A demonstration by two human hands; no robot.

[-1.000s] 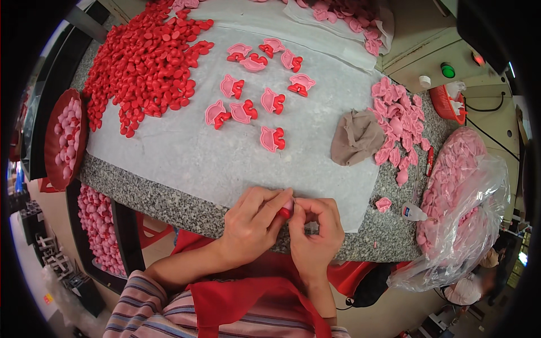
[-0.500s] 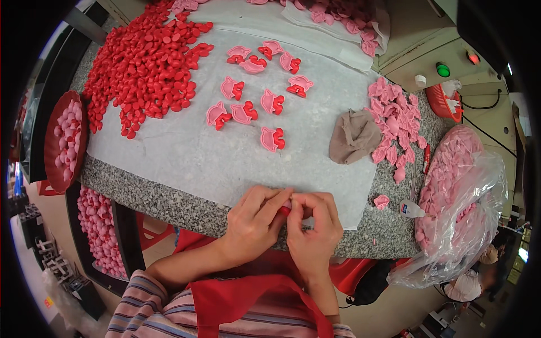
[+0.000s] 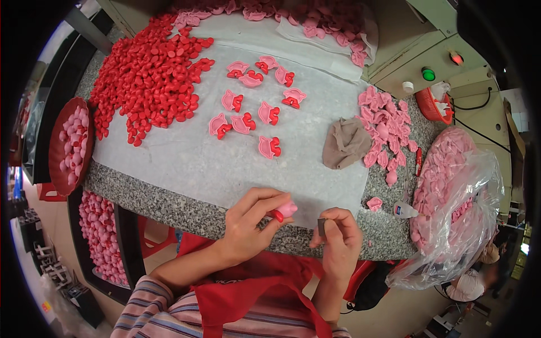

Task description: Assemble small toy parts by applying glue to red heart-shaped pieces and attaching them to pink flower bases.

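Note:
My left hand (image 3: 251, 222) pinches a small pink-and-red moulded piece (image 3: 288, 209) between thumb and fingers at the near edge of the white paper (image 3: 186, 174). To its right, apart from the piece, my right hand (image 3: 342, 242) is closed on a small dark grey block (image 3: 321, 227). Beyond my hands several pink-and-red pieces (image 3: 266, 147) lie spread on the paper. A crumpled grey-brown cloth (image 3: 346, 145) sits to the right of them. A single pink piece (image 3: 374, 204) and a small white bottle (image 3: 404, 210) lie on the speckled tabletop, right of my right hand.
A heap of red parts (image 3: 152, 84) covers the far left, and loose pink parts (image 3: 389, 124) lie at the right. A red tray (image 3: 59, 121) stands at the left edge. Clear plastic (image 3: 476, 191) partly covers more pink parts. A red basket (image 3: 428, 104) stands behind.
My hands were together around the piece and are now apart. My right hand has moved right, showing the grey block; the pink side of the piece now shows in my left hand.

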